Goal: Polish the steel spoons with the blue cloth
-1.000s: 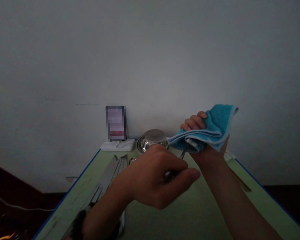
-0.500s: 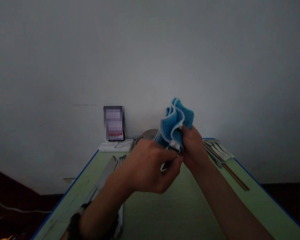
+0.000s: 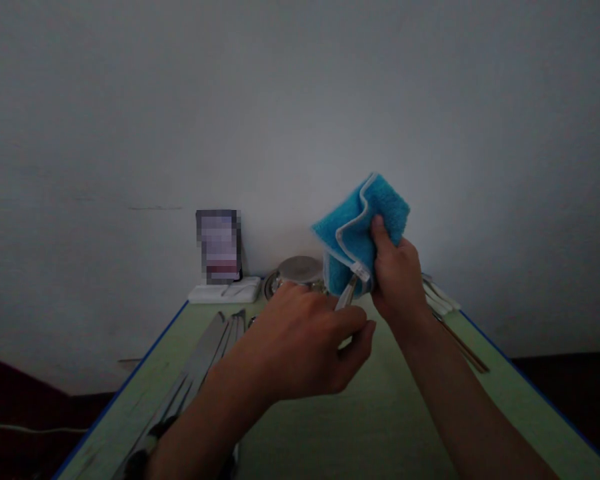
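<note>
On my feed, the right hand (image 3: 396, 275) is clamped on a blue cloth (image 3: 387, 200), right of the metal bowl (image 3: 300, 268). The left hand (image 3: 313, 340), gripping a metal utensil (image 3: 347, 295) against the cloth, partly blocks my view of the bowl. Left of the bowl: phone (image 3: 221, 243), white base (image 3: 223, 292), cutlery (image 3: 197, 357); right: chopsticks (image 3: 464, 345).

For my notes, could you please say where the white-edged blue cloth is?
In the head view, the blue cloth is right of centre, gripped in the right hand.
</note>
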`<state>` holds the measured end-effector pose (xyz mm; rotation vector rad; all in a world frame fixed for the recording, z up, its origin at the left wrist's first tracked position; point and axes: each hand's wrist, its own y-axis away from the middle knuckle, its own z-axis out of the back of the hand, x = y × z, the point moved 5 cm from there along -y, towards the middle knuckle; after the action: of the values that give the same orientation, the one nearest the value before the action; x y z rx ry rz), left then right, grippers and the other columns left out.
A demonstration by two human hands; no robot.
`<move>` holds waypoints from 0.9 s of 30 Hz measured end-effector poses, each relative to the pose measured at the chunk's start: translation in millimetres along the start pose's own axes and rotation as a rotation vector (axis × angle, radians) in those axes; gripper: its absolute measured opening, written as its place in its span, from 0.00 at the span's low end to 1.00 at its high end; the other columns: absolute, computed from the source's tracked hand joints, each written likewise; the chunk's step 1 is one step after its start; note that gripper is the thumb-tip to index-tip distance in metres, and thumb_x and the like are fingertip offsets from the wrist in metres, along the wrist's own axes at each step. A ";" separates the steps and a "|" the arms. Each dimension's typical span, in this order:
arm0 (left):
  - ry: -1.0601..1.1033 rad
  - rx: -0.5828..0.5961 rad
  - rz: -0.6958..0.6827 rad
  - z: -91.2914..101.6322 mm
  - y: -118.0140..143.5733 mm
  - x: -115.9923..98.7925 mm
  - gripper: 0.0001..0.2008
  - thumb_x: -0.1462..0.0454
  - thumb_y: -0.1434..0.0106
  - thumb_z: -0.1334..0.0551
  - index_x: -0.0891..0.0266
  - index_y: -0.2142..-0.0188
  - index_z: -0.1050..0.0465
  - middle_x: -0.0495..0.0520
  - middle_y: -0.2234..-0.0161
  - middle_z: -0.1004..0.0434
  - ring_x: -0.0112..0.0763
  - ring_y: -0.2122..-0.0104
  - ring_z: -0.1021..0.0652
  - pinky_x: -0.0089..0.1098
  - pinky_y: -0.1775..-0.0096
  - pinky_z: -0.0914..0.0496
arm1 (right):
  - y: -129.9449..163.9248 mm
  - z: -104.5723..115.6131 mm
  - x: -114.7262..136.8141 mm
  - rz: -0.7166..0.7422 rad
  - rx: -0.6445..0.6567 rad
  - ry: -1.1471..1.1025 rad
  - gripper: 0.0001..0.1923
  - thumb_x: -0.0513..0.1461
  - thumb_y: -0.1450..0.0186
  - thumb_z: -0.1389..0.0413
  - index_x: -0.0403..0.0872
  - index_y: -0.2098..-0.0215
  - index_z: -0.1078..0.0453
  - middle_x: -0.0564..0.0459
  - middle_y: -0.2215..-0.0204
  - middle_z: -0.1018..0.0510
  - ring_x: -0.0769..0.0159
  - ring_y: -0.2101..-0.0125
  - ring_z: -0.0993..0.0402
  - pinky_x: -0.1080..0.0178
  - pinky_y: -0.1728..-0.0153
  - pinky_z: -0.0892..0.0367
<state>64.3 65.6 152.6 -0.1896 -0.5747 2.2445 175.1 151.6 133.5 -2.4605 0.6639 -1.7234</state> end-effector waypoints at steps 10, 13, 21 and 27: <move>0.079 0.021 0.020 5.5 2.3 15.2 0.16 0.63 0.42 0.48 0.63 0.84 0.36 0.47 0.88 0.37 0.22 0.86 0.34 0.26 0.80 0.46 | 25.8 -25.3 -12.5 -0.226 0.182 -0.177 0.14 0.47 0.48 0.43 0.44 0.76 0.32 0.59 0.83 0.29 0.75 0.83 0.37 0.69 0.80 0.40; 0.059 0.029 0.046 -1.2 0.0 15.4 0.16 0.63 0.41 0.49 0.63 0.83 0.34 0.48 0.86 0.35 0.23 0.85 0.33 0.27 0.80 0.45 | 34.3 -31.9 -20.9 -0.316 0.164 -0.218 0.13 0.46 0.49 0.42 0.43 0.75 0.32 0.58 0.82 0.28 0.74 0.83 0.35 0.68 0.79 0.38; -0.023 0.017 0.007 -0.7 -0.5 4.6 0.15 0.62 0.41 0.49 0.61 0.82 0.36 0.46 0.87 0.38 0.25 0.85 0.36 0.29 0.80 0.50 | 7.6 -13.2 -10.1 -0.212 0.112 -0.234 0.12 0.44 0.50 0.41 0.43 0.72 0.31 0.56 0.78 0.24 0.72 0.81 0.31 0.67 0.77 0.36; 0.076 0.047 -0.014 3.3 -1.3 3.8 0.15 0.62 0.40 0.49 0.63 0.82 0.37 0.45 0.86 0.41 0.21 0.85 0.38 0.27 0.79 0.48 | 4.6 -5.7 1.0 -0.061 0.074 -0.208 0.14 0.48 0.46 0.44 0.45 0.72 0.31 0.59 0.80 0.27 0.73 0.79 0.32 0.68 0.77 0.37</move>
<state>61.6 68.1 156.3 -0.2452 -0.4812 2.2248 168.8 148.1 135.2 -2.5844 0.5000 -1.4530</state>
